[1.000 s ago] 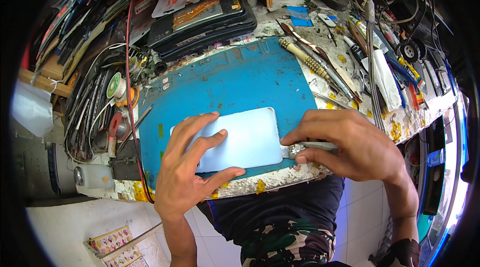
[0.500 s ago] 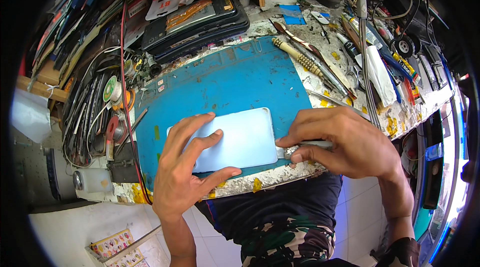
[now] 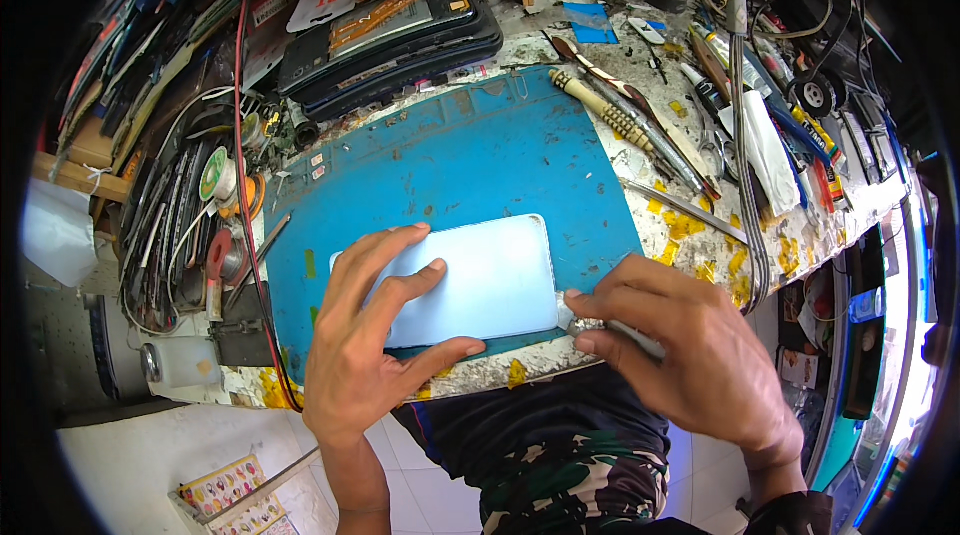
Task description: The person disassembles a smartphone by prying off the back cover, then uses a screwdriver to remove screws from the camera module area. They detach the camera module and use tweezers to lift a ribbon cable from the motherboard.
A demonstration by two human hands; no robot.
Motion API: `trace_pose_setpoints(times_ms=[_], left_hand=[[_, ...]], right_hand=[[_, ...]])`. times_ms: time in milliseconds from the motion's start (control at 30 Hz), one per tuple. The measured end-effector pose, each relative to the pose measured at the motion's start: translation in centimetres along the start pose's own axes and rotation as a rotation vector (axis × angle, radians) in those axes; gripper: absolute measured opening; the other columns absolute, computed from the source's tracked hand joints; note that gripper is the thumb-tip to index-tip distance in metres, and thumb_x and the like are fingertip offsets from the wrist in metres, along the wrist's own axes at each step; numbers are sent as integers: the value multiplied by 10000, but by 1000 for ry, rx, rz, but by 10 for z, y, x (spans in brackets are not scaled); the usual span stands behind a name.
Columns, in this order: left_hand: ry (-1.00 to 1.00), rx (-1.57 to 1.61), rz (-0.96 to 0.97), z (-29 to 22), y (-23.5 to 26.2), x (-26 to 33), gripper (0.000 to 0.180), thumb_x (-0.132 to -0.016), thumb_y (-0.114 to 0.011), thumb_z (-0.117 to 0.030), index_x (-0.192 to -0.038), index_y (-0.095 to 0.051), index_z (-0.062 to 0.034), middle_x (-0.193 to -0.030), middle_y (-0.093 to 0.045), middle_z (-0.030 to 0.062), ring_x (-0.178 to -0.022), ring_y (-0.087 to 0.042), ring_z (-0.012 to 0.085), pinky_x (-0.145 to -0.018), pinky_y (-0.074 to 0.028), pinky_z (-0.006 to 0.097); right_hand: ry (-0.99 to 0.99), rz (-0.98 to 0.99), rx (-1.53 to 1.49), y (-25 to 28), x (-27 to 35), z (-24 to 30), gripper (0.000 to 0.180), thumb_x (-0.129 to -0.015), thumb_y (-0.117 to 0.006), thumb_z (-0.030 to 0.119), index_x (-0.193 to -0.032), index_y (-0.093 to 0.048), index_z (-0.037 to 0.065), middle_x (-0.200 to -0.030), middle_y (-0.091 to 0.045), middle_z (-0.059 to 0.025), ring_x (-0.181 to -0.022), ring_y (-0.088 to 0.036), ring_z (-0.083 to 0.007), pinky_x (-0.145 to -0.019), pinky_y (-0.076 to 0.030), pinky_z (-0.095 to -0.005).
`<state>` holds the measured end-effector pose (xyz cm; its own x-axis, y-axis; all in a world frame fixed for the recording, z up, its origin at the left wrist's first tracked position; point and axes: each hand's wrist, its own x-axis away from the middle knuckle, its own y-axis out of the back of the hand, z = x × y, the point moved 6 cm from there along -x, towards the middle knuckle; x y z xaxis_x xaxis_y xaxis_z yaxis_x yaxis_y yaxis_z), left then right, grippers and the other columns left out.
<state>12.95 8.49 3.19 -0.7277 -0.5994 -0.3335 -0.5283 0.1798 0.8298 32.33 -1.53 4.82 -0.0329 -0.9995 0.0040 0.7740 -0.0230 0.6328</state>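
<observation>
A pale blue, flat, phone-shaped panel [image 3: 480, 280] lies on the blue work mat [image 3: 400, 175] near the bench's front edge. My left hand [image 3: 362, 330] steadies its left part, with the thumb along the near edge and the fingers over the far edge and top surface. Between the thumb and fingers of my right hand [image 3: 690, 345] is a small flat-bladed tool [image 3: 592, 326] with a silver collar and a greyish handle. Its short blade meets the panel's right edge near the front corner; whether the tip is under the edge I cannot tell.
Beyond the mat stand stacked phone parts [image 3: 400, 45]. A beige-handled tool [image 3: 600, 110], a metal tweezer-like tool [image 3: 690, 207] and hanging grey cables [image 3: 741, 135] are on the right. Solder spools [image 3: 222, 175] and a glass jar [image 3: 180, 362] sit left.
My right hand has swung lower and nearer to me, tilting the tool's handle downward while its blade stays by the panel's right edge. My left hand has hardly moved.
</observation>
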Motion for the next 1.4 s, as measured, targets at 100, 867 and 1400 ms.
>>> trace_pose_setpoints(times_ms=[100,867,1400], left_hand=[[0,-2,-1,-1,0,-1,594,-619,-920,-307,-1075,-697,0,-1302,-607,174,-1164,-586,390,-940,-509,480],[101,-208,165,-35,-9,-54,720,-729,-857,-295,-1328,-558,-29,-1248,-574,181,-1119,-582,379,-928,-498,452],[261,-395,39,-10,-11,-61,695,-784,-788,-477,-1165,-581,66,-1094,-543,197,-997,-612,372,-794,-537,471]], right_hand=[[-40,-25,-3,-6,6,2,171,-860,-734,71,-1026,-724,31,-917,-658,-103,-797,-668,-303,-703,-531,-388],[14,-292,-346,12,16,-25,376,-827,-769,54,-1183,-666,-5,-972,-699,-118,-713,-670,-135,-572,-519,-269],[324,-282,194,11,-70,-14,261,-862,-686,151,-1072,-689,-4,-993,-690,-210,-924,-653,-400,-809,-510,-466]])
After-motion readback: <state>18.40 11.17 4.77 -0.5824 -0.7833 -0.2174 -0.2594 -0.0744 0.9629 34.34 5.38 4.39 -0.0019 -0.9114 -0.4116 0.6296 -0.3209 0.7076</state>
